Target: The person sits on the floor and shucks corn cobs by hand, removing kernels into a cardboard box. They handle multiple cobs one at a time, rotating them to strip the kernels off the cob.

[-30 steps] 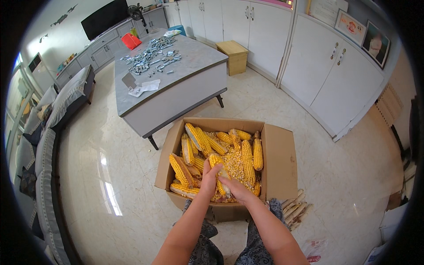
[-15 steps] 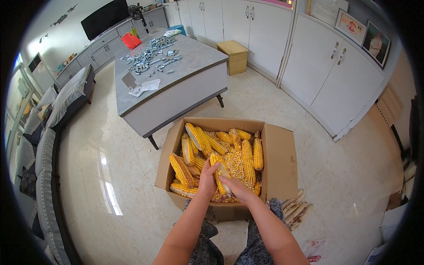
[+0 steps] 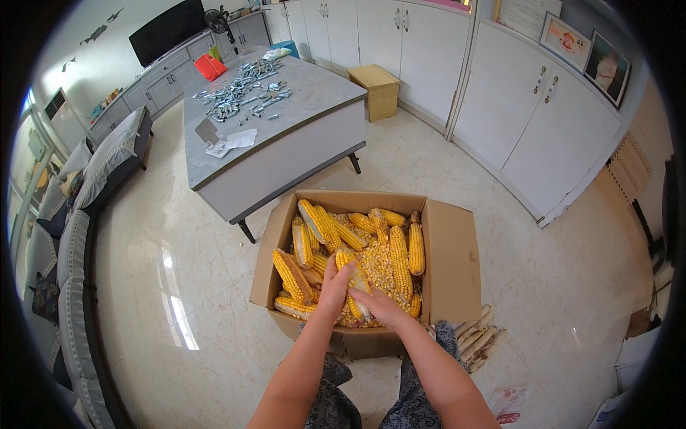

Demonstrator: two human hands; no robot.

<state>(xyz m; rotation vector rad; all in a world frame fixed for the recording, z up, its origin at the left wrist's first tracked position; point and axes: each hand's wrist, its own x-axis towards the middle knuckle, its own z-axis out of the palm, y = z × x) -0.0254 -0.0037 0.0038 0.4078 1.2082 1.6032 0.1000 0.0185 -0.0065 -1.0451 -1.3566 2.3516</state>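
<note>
Between my two hands is a yellow corn cob (image 3: 351,266), partly stripped, with a pale bare strip down its side. My left hand (image 3: 334,287) is wrapped round its left side, thumb along the top. The fingers of my right hand (image 3: 379,306) close on its lower right part, thumb pressed against the kernels. Beneath it stands an open cardboard box (image 3: 452,261) holding loose kernels (image 3: 379,261) and several other corn cobs (image 3: 401,263). Some cobs at the left (image 3: 292,276) lean against the box wall. My fingertips under the held cob are hidden.
Stripped cobs (image 3: 480,342) lie on the floor right of the box, near a plastic bag (image 3: 509,405). Beyond the box stands a grey table (image 3: 300,93) with many small metal parts (image 3: 250,93). A sofa (image 3: 71,272) runs along the left; a wooden stool (image 3: 377,93) stands by the cabinets.
Both hands still grip the same corn cob. My right hand and its thumb have shifted slightly down and left along it; the view has moved a little.
</note>
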